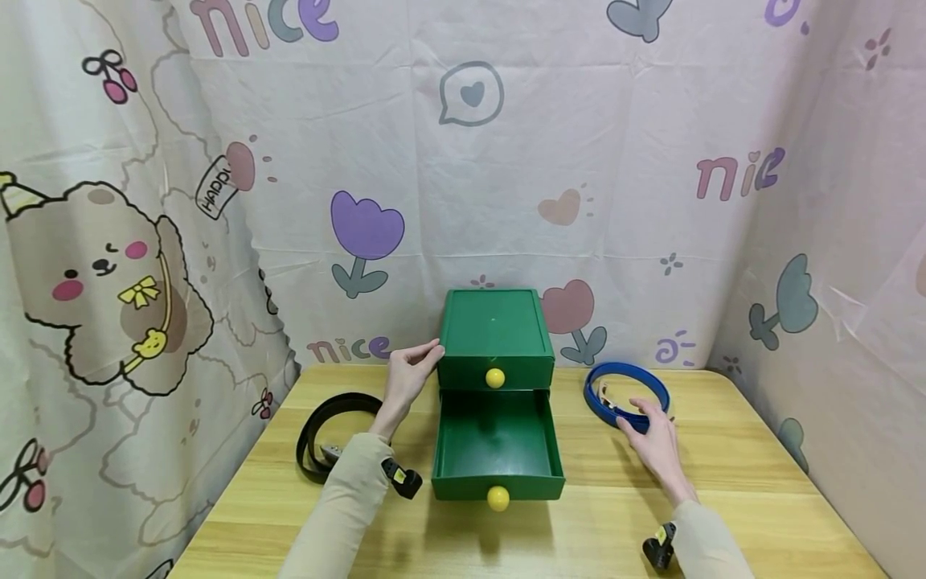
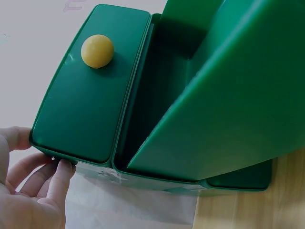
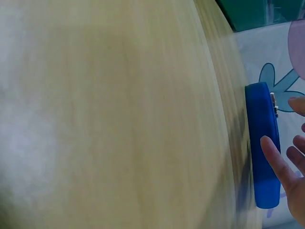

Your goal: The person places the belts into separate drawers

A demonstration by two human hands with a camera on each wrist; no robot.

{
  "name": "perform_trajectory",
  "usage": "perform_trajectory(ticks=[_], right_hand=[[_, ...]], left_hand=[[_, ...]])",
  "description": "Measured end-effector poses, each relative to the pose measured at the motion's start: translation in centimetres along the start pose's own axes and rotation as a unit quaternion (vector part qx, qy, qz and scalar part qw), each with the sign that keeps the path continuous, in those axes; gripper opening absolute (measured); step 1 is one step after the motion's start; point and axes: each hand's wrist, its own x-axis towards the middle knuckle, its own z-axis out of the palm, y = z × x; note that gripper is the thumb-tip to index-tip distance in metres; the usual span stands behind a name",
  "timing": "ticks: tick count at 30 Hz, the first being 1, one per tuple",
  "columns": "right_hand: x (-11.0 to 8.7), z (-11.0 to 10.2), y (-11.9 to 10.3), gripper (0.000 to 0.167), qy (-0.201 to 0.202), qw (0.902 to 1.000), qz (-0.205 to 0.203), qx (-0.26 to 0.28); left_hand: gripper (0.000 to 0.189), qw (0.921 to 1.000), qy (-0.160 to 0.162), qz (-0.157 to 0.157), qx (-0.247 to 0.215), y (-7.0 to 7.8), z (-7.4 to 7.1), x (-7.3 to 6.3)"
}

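A green two-drawer box [image 1: 495,322] stands at the table's back, its lower drawer [image 1: 448,488] pulled out with nothing inside. The upper drawer [image 2: 86,109] is closed; each drawer has a yellow knob. My left hand [image 1: 408,374] touches the box's upper left corner, with fingertips against its side and one finger by the top edge in the left wrist view. To the right lies a coiled blue belt [image 1: 592,398] with a metal buckle. My right hand [image 1: 657,442] is at its near side, thumb and fingers spread apart; one finger overlaps the belt [image 3: 262,114] in the right wrist view.
A coiled black belt [image 1: 307,430] with a metal buckle lies left of the box, partly behind my left forearm. The wooden table [image 1: 600,515] meets a printed curtain [image 1: 470,201] at the back and both sides.
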Motion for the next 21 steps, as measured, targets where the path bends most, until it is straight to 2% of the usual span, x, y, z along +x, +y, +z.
perform_trajectory(ticks=[3,9,15,21], right_hand=[[0.06,0.02,0.27,0.054,-0.029,0.9995,0.008,-0.006],[0.17,0.09,0.45,0.055,-0.059,0.9980,0.020,-0.010],[0.34,0.33,0.55,0.055,-0.079,0.9964,0.028,-0.013],[0.45,0.71,0.65,0.053,-0.076,0.9969,0.009,-0.018]], left_hand=[[0.031,1.0000,0.000,0.000,-0.001,-0.02,0.00,0.02],[0.032,1.0000,0.001,-0.002,0.000,-0.02,0.01,0.05],[0.031,1.0000,0.002,-0.003,0.002,0.06,0.01,0.00],[0.031,1.0000,0.002,-0.007,0.002,0.08,0.04,-0.03]])
